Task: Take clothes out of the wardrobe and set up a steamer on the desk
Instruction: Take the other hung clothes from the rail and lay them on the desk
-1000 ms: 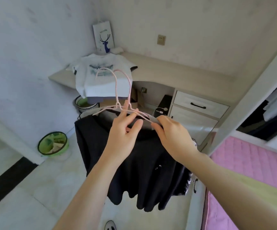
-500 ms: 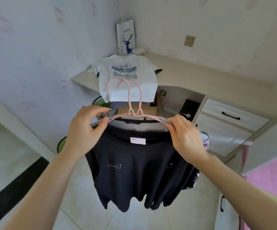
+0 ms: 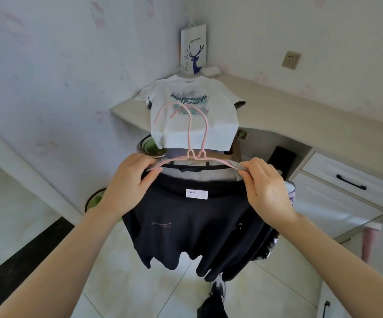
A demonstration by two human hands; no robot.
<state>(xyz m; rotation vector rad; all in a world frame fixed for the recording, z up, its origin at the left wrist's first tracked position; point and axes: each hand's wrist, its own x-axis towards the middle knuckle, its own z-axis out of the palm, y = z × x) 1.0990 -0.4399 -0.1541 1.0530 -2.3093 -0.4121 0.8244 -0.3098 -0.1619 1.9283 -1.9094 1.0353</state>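
While both hands [image 3: 199,189] pinch hanger ends [image 3: 238,165], garments [image 3: 192,226] overhang floor.

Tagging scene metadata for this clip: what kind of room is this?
Most likely a home bedroom or study corner: a built-in corner desk with drawers, a white T-shirt laid on it, and dark clothes on pink hangers held over a tiled floor.

My dark clothes [image 3: 192,226] hide most of the green basin [image 3: 95,198]; the label [image 3: 196,193] print is too blurred to read.
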